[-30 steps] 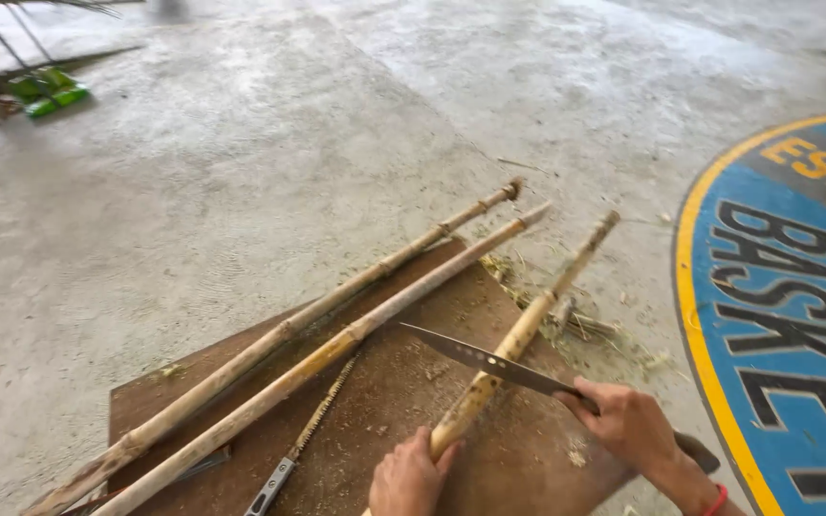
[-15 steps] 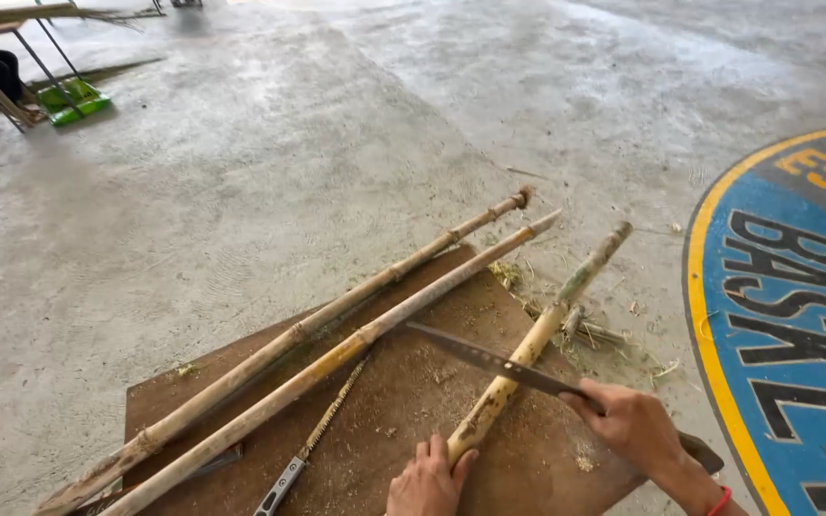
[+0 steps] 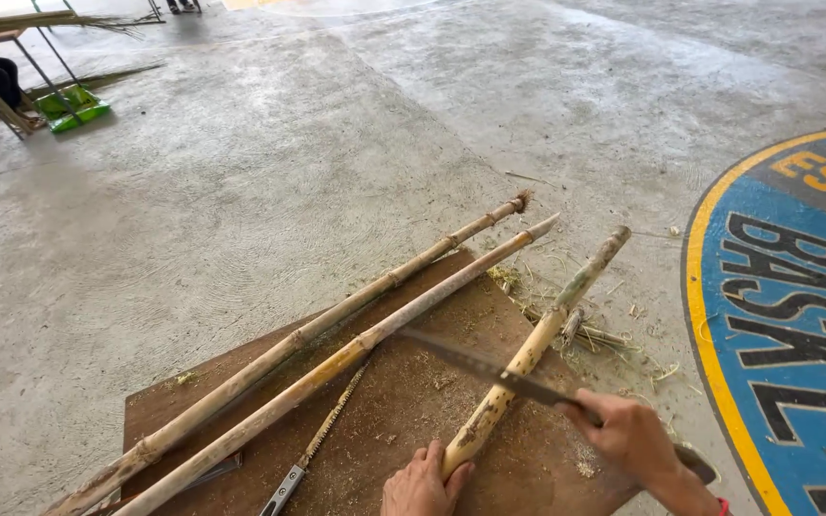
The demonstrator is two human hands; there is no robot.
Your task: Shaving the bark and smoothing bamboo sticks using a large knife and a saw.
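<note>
The left hand (image 3: pixel 420 484) is closed around the near end of a short cane (image 3: pixel 533 349) that lies on a brown board (image 3: pixel 403 401), and the right hand (image 3: pixel 630 438) grips the handle of a knife (image 3: pixel 489 369) whose blade lies across this cane. Left of it, a small saw (image 3: pixel 322 435) lies flat. Two long canes (image 3: pixel 336 354) lie further left, reaching onto the concrete floor (image 3: pixel 270 172).

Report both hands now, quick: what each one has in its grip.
Left hand: closed on the near end of the short, pale bamboo stalk, pinning it to the brown board.
Right hand: closed on the long steel knife, blade across that stalk.
</note>
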